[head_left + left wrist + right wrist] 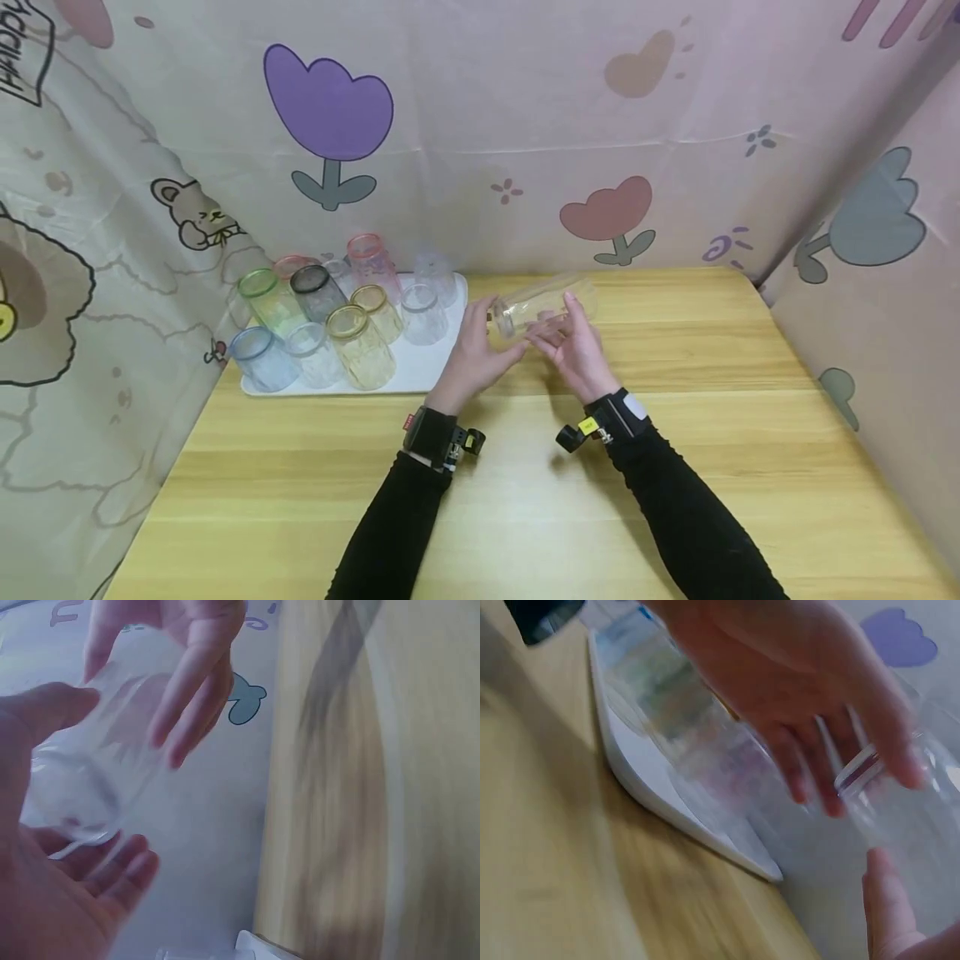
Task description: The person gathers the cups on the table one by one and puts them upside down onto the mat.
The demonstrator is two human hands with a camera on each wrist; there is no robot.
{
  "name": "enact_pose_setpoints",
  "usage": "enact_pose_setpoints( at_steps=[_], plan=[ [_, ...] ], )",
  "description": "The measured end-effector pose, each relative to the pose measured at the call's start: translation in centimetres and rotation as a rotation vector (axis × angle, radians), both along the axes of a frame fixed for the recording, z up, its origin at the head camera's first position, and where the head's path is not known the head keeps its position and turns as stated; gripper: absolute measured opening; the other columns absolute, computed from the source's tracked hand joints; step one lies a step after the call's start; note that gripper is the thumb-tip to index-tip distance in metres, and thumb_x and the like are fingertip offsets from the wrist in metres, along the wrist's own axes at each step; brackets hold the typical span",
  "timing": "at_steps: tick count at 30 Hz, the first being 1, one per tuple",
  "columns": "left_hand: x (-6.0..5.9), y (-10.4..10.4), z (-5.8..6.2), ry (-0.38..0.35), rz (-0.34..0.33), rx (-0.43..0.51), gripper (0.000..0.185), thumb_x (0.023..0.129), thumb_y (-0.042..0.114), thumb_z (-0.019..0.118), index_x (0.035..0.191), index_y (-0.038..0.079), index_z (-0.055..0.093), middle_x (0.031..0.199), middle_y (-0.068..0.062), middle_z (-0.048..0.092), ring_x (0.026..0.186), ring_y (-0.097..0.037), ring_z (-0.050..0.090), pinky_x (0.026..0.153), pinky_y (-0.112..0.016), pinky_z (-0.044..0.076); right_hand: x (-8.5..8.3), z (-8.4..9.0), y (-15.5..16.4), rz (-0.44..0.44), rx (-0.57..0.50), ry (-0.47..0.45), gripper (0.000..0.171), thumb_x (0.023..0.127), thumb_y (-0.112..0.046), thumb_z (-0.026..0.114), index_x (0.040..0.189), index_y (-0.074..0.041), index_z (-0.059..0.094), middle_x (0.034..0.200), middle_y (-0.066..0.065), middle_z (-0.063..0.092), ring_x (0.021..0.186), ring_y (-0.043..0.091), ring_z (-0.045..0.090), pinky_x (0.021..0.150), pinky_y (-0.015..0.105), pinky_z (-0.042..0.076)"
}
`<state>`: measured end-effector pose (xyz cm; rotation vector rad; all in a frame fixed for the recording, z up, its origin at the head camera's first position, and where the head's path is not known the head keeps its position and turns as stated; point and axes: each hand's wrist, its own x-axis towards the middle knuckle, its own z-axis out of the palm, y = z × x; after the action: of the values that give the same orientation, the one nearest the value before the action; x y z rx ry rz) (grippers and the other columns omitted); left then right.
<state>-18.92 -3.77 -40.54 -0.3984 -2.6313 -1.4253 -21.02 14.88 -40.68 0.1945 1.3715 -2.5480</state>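
A clear glass (pixel 551 302) lies on its side in the air above the wooden table (pixel 525 500), just right of the white tray (pixel 438 371). My left hand (pixel 480 337) holds its left end between thumb and fingers. My right hand (pixel 577 346) grips its middle, fingers laid over the top. In the left wrist view the glass (pixel 82 787) sits between my left thumb and fingers (pixel 112 870), with my right hand (pixel 187 675) over it. The right wrist view shows the glass (pixel 907 802) under my left hand (pixel 795 690), blurred.
The tray carries several upright glasses, among them a blue one (pixel 258 357), a green one (pixel 266 296), a yellow one (pixel 360 343) and a pink one (pixel 371 258). Patterned cloth walls close off the table's back, left and right sides. The tray's edge (pixel 682 810) lies near my hands.
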Motion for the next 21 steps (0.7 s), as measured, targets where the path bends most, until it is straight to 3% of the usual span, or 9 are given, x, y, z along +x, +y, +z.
enact_pose_setpoints(
  at_steps=[2,5,7,10,13,16,21],
  plan=[
    [0.2,0.1,0.0,0.046,0.005,0.031,0.090,0.088,0.030,0.083,0.158,0.003,0.032,0.150,-0.018,0.043,0.135,-0.035,0.049,0.113,-0.053,0.044,0.4,-0.1,-0.7,0.024,-0.034,-0.015,0.061,0.104,-0.056,0.054,0.130,-0.002,0.045,0.152,0.021,0.035,0.110,0.023,0.063,0.099,0.029,0.056],
    [0.6,-0.1,0.3,0.107,0.020,0.060,0.085,0.087,0.026,0.084,0.154,0.004,0.037,0.140,-0.016,0.050,0.121,-0.030,0.054,0.104,-0.050,0.051,0.8,-0.1,-1.6,0.080,-0.072,-0.031,0.056,0.105,-0.057,0.050,0.124,-0.005,0.045,0.151,0.022,0.037,0.100,0.020,0.067,0.094,0.026,0.057],
    [0.9,-0.4,0.5,0.150,0.024,0.056,0.082,0.085,0.023,0.086,0.151,0.004,0.042,0.133,-0.015,0.052,0.113,-0.027,0.055,0.097,-0.047,0.054,1.0,-0.2,-2.1,0.112,-0.107,-0.053,0.056,0.105,-0.058,0.049,0.131,-0.009,0.041,0.149,0.022,0.039,0.096,0.019,0.069,0.092,0.025,0.058],
    [1.3,-1.0,0.9,0.214,0.031,0.037,0.079,0.083,0.019,0.088,0.147,0.002,0.047,0.131,-0.015,0.053,0.108,-0.025,0.056,0.093,-0.043,0.056,1.2,-0.4,-2.7,0.167,-0.146,-0.064,0.066,0.105,-0.058,0.048,0.151,-0.020,0.022,0.153,0.022,0.035,0.099,0.018,0.068,0.094,0.024,0.057],
    [1.7,-1.6,1.1,0.272,0.040,0.023,0.078,0.079,0.016,0.091,0.143,-0.001,0.050,0.130,-0.017,0.054,0.106,-0.026,0.058,0.092,-0.041,0.057,1.3,-0.5,-3.1,0.198,-0.171,-0.069,0.070,0.105,-0.058,0.048,0.154,-0.014,0.025,0.154,0.021,0.035,0.104,0.019,0.066,0.097,0.026,0.056],
    [2.0,-2.2,1.2,0.311,0.053,0.016,0.079,0.076,0.015,0.093,0.142,0.000,0.052,0.129,-0.018,0.057,0.104,-0.025,0.059,0.090,-0.039,0.058,1.2,-0.8,-3.2,0.225,-0.159,-0.051,0.065,0.106,-0.057,0.047,0.150,-0.014,0.027,0.155,0.023,0.035,0.105,0.019,0.067,0.099,0.026,0.055],
    [2.9,-3.5,2.3,0.330,0.078,-0.010,0.080,0.076,0.017,0.093,0.141,-0.002,0.051,0.127,-0.018,0.061,0.107,-0.027,0.062,0.093,-0.039,0.057,1.3,-1.2,-2.9,0.258,-0.041,0.028,0.078,0.106,-0.054,0.048,0.161,-0.012,0.013,0.159,0.028,0.032,0.113,0.022,0.067,0.104,0.033,0.053]
  ],
)
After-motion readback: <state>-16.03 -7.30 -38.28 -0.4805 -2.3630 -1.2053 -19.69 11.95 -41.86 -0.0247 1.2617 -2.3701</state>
